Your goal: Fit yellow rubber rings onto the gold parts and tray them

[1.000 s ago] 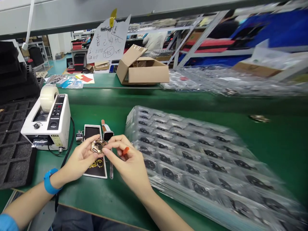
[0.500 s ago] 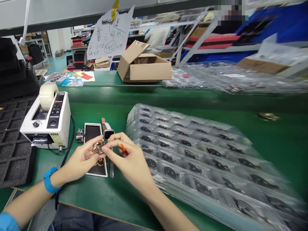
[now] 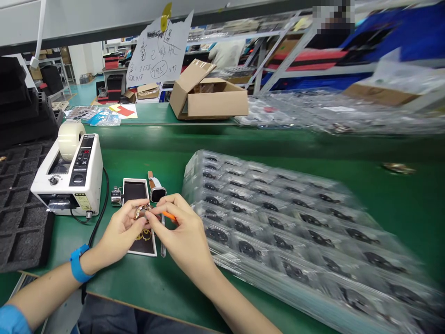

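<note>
My left hand point(image 3: 120, 231) pinches a small round gold-and-silver part point(image 3: 140, 211) between thumb and fingers. My right hand point(image 3: 186, 232) has its thumb and fingertips at the right side of that part. A thin orange stick-like tool point(image 3: 169, 216) lies within the right hand's fingers; its tip is hidden. Below both hands is a shallow white-rimmed tray point(image 3: 155, 253), with yellow ring-shaped pieces point(image 3: 145, 234) in it. A smartwatch point(image 3: 158, 194) with a brown and pale strap lies just behind the right fingertips.
On the left stand a tape dispenser point(image 3: 92, 185) with its cable, a tally counter point(image 3: 116, 197) and black foam trays point(image 3: 24, 236). A large stack of clear plastic trays point(image 3: 267, 255) holding black parts fills the right. An opened cardboard box point(image 3: 219, 104) sits on the back ledge.
The round part has tilted in my fingers and shows less of its face. More of the orange tool shows, pointing toward the part. Both hands have otherwise stayed nearly in place.
</note>
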### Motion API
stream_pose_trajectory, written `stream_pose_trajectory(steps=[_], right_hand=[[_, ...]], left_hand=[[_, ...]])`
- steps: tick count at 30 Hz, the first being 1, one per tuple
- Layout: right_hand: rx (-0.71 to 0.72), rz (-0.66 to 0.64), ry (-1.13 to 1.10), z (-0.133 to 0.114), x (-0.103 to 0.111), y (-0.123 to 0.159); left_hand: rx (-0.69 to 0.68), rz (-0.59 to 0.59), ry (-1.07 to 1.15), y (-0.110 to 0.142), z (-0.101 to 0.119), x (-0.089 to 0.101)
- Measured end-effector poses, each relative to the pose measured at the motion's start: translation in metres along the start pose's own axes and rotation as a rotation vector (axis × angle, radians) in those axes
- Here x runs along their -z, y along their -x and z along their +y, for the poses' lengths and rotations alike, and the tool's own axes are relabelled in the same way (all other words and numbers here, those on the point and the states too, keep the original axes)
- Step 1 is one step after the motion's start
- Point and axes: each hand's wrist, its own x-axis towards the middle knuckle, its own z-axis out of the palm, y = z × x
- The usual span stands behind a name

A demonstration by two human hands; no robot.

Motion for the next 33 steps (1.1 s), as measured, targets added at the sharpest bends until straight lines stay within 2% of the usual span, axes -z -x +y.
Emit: stream_pose_trajectory(steps=[5, 9, 17, 19, 21, 23, 25, 27, 29, 33], right_hand=[[0.059, 0.033, 0.11, 0.0, -0.005, 0.004], [0.018, 0.087, 0.125, 0.002, -0.008, 0.005], [0.02, -0.133, -0.012, -0.002, -0.001, -0.005], [0.038, -0.154, 0.013, -0.002, 0.001, -0.006], [0.096, -0.145, 0.086, -0.001, 0.001, -0.005], [0.223, -0.088, 0.195, -0.001, 0.001, -0.001], [0.399, 0.025, 0.305, -0.002, -0.001, 0.004], [0.561, 0.156, 0.398, -0.003, -0.001, 0.009], [0.663, 0.24, 0.48, -0.004, -0.001, 0.013], [0.65, 0.299, 0.563, 0.0, 0.001, 0.014]], left_hand=[[0.007, 0.117, 0.005, -0.003, -0.002, -0.002], [0.01, 0.131, 0.03, -0.003, 0.001, -0.002], [0.024, 0.093, -0.001, -0.001, 0.001, 0.0], [0.011, 0.053, -0.157, -0.001, 0.003, 0.003], [-0.051, 0.017, -0.433, -0.001, 0.008, 0.008], [-0.167, 0.035, -0.695, -0.003, 0.015, 0.011], [-0.265, 0.111, -0.8, -0.004, 0.02, 0.013], [-0.244, 0.178, -0.729, -0.005, 0.023, 0.013], [-0.129, 0.196, -0.548, -0.006, 0.022, 0.012], [0.065, 0.146, -0.19, -0.004, 0.017, 0.008]])
